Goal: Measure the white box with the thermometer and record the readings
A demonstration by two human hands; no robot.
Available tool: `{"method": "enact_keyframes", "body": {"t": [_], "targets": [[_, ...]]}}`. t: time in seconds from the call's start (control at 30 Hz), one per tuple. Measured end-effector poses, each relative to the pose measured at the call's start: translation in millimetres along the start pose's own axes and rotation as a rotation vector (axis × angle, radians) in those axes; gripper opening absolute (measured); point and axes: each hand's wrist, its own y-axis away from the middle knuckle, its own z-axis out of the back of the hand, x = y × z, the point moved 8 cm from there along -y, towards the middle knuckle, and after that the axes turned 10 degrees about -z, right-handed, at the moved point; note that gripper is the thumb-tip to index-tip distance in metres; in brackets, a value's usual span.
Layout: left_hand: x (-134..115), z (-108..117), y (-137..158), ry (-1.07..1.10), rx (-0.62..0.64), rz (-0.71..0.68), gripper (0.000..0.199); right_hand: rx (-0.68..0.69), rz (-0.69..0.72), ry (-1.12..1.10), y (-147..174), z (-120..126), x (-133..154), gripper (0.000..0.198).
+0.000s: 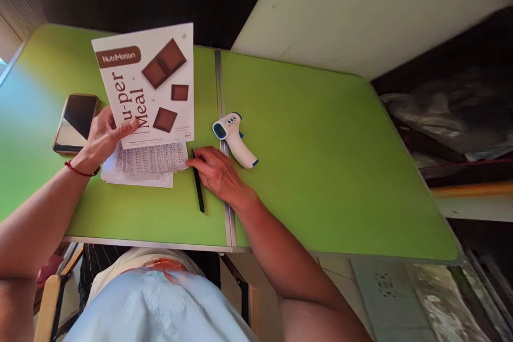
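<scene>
My left hand (105,136) grips a white printed sheet (136,85) by its lower left, thumb on the front. Brown chocolate pieces and the words "NutriMotion" and "Meal" show on it. Below its lower edge lies a small stack of handwritten papers (154,159), partly covered by the sheet. The fingers of my right hand (216,173) are closed at the right corner of the top handwritten paper. A black pen (199,192) lies on the table, passing under those fingers.
A white and blue infrared thermometer (236,141) lies right of my right hand, near the metal seam of the green folding table (328,171). A smartphone (76,123) lies left of my left hand. A wall (320,10) stands behind the table, and plastic-wrapped things (441,112) are at the right.
</scene>
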Motion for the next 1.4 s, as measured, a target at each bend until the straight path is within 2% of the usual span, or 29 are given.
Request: {"method": "enact_keyframes", "body": {"t": [0.13,0.27,0.43,0.5,0.6,0.7,0.87,0.93,1.0,1.1,1.13,1.2,1.23,1.3,1.4], "targets": [[10.9,-5.2,3.8,-0.045,-0.004,0.047,0.062,0.019,-0.012,-0.004,0.6,-1.2,-2.4,0.039],[1.2,-16.5,5.8,-0.056,0.043,-0.002,0.060,-0.036,-0.007,0.048,1.3,0.3,-3.5,0.041],[-2.5,-16.0,8.0,-0.233,0.069,-0.056,0.065,-0.086,-0.033,0.100,-1.1,1.8,-6.8,0.042],[1.3,-14.2,9.2,-0.276,0.077,-0.056,0.070,-0.131,-0.164,0.137,-3.7,9.1,-20.2,0.040],[7.5,-13.0,11.1,-0.301,0.094,-0.036,0.074,-0.176,-0.509,0.230,-2.3,23.4,-55.0,0.042],[9.4,-12.4,11.9,-0.296,0.097,-0.044,0.073,-0.060,-0.761,0.249,2.2,24.4,-81.9,0.053],[12.9,-11.5,11.0,-0.264,0.108,-0.049,0.077,0.102,-0.967,0.154,6.8,21.9,-102.8,0.047],[13.2,-11.0,10.4,-0.285,0.116,-0.057,0.078,0.115,-1.021,0.041,8.2,22.6,-106.6,0.039],[12.9,-11.4,10.0,-0.298,0.127,-0.070,0.077,0.031,-1.034,-0.174,7.1,26.9,-102.4,0.035],[11.6,-12.9,9.8,-0.303,0.135,-0.101,0.075,-0.167,-0.921,-0.744,-0.3,32.9,-71.6,0.043],[11.6,-13.4,9.8,-0.303,0.136,-0.110,0.075,-0.166,-0.876,-0.978,-3.6,29.4,-55.0,0.045],[12.4,-14.1,10.0,-0.302,0.138,-0.118,0.074,-0.012,-0.802,-1.374,-11.2,15.1,-13.2,0.048],[13.2,-14.4,10.0,-0.301,0.140,-0.119,0.074,0.079,-0.787,-1.496,-13.5,8.0,6.9,0.049],[14.2,-15.1,10.0,-0.303,0.146,-0.126,0.075,0.187,-0.790,-1.646,-15.8,-3.6,36.5,0.051],[14.0,-15.6,9.9,-0.306,0.148,-0.140,0.073,0.167,-0.827,-1.703,-17.3,-16.3,51.6,0.050]]}}
